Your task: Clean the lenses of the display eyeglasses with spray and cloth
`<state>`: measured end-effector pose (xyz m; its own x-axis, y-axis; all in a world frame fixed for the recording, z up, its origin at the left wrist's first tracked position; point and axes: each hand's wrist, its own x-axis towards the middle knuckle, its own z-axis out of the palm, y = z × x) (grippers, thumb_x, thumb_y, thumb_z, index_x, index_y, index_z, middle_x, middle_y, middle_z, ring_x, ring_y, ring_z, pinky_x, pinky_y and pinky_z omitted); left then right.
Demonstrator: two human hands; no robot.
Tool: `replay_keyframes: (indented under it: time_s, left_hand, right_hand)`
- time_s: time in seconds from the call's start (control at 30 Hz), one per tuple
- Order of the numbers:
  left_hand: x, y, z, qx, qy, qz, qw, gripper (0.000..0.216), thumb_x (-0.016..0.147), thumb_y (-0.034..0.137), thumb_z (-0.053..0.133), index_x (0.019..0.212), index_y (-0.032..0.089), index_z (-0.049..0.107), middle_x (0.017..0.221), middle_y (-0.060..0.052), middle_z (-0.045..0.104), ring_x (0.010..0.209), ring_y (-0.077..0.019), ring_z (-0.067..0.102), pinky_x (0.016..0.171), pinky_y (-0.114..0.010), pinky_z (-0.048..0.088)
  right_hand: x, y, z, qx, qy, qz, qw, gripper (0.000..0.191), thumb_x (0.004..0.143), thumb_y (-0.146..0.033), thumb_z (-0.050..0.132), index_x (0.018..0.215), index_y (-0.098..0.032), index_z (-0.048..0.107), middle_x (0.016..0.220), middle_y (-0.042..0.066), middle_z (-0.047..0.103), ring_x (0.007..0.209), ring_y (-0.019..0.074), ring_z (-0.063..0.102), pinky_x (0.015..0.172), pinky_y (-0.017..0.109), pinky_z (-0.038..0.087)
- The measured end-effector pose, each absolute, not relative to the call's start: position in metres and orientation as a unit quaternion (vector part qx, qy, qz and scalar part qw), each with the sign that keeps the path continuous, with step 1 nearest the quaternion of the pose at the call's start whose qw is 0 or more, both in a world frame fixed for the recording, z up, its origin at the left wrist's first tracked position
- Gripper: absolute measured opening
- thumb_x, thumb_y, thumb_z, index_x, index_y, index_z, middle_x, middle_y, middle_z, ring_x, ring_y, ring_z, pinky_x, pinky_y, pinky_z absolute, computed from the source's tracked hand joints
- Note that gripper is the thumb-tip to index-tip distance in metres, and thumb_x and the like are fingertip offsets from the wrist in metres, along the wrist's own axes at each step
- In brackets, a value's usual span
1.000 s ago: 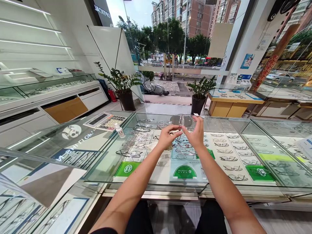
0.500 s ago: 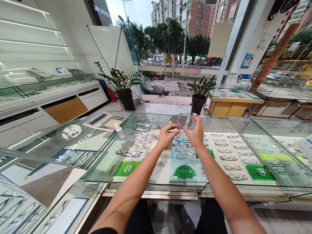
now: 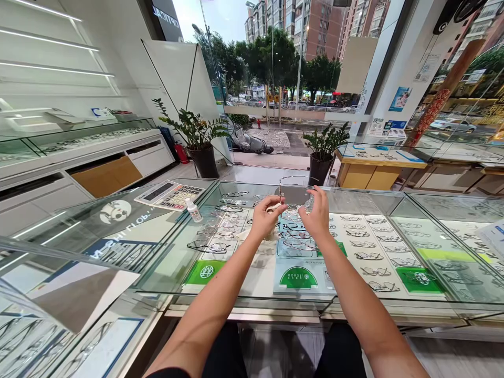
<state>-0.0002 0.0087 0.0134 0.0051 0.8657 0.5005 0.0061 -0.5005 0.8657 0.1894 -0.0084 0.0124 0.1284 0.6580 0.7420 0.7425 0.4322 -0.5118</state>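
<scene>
A thin-framed pair of eyeglasses (image 3: 292,207) is held up over the glass counter, between my two hands. My left hand (image 3: 266,218) pinches its left side, where one temple arm stands upright. A pale cloth (image 3: 271,234) hangs beneath the left fingers. On the other side, the closed fingers and thumb of my right hand (image 3: 316,214) grip the glasses near a clear, shiny piece (image 3: 309,202), too small to identify. The second temple arm stretches toward the right fingertips. Parts of the frame are hidden behind the fingers.
Below the hands, the glass display case (image 3: 244,291) contains rows of spectacles. A small white bottle (image 3: 193,211) stands on its top at left, beside a calculator (image 3: 170,196). Two potted plants (image 3: 203,157) stand beyond. A hinged-looking clear panel edge (image 3: 39,273) crosses the lower left.
The eyeglasses have turned in my hands: the temple arms, formerly close together and upright, now spread apart. My left hand has shifted slightly left, widening the gap between the hands.
</scene>
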Motion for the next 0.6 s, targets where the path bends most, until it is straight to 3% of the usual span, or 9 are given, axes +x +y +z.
replay_keyframes:
  time_s: [0.37,0.6]
  left_hand:
    - [-0.003,0.008,0.013,0.601,0.36,0.627,0.34,0.038,0.081,0.047,0.083,0.104,0.019,0.073,0.113,-0.011,0.078,0.103,-0.0248,0.075,0.093,-0.04,0.061]
    - [0.0,0.004,0.011,0.642,0.347,0.594,0.337,0.04,0.08,0.047,0.086,0.108,0.02,0.076,0.116,-0.011,0.077,0.109,-0.0252,0.073,0.095,-0.038,0.059]
  right_hand:
    - [0.192,-0.004,0.006,-0.56,-0.682,-0.01,0.47,0.041,0.081,-0.016,0.064,0.121,-0.022,0.064,0.145,0.016,0.059,0.134,0.0375,0.052,0.111,0.059,0.042]
    - [0.187,-0.015,0.02,-0.451,-0.73,0.012,0.514,0.019,0.1,-0.036,0.065,0.111,-0.029,0.079,0.126,0.006,0.074,0.123,0.0297,0.059,0.108,0.051,0.045]
